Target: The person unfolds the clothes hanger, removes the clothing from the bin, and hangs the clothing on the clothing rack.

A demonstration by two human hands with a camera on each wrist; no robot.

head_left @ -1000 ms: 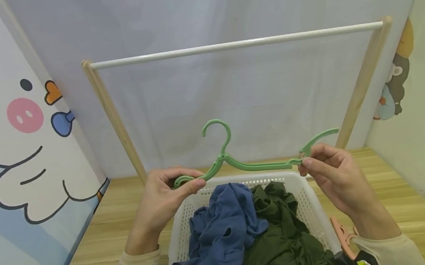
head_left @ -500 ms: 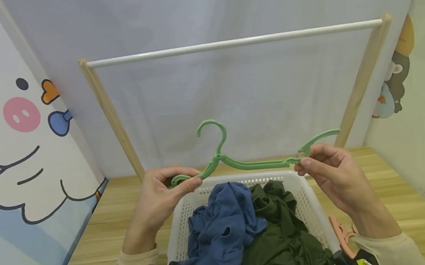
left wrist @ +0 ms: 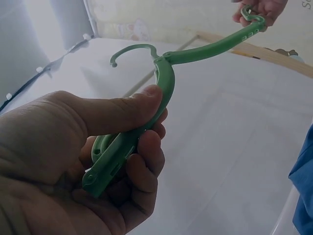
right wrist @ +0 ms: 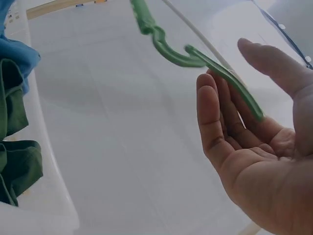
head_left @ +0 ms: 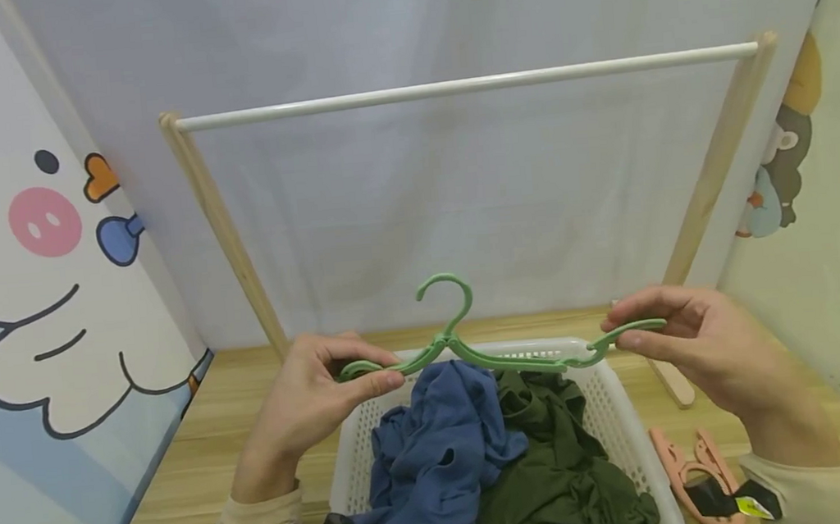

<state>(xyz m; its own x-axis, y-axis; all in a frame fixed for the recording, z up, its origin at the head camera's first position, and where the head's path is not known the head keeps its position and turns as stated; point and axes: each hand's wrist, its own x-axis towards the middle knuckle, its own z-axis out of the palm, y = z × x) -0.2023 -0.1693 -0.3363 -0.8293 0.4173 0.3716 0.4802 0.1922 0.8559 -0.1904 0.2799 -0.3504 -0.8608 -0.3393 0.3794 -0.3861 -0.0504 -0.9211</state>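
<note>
A green folding clothes hanger [head_left: 509, 362] is held level above a laundry basket, its hook pointing up. My left hand [head_left: 326, 389] grips its left arm, which is folded back on itself, with the thumb pressed on top, as the left wrist view shows. The hanger's right arm is unfolded, its end piece curving outward. Against that end piece lie the fingers of my right hand [right wrist: 244, 127], loosely bent, while the thumb stands apart from it. Below are a blue garment [head_left: 435, 458] and a dark green garment [head_left: 562, 473], crumpled together.
The white perforated basket [head_left: 624, 410] holds both garments on a wood-grain table [head_left: 178, 478]. Behind it stands a rack with a white rail [head_left: 465, 86] and wooden legs. A folded pink hanger [head_left: 681, 468] lies right of the basket, near my right sleeve.
My right hand has loosened its pinch and shifted slightly outward along the end piece. That piece has swung down flatter, and the hanger sits lower. The left hand keeps its grip.
</note>
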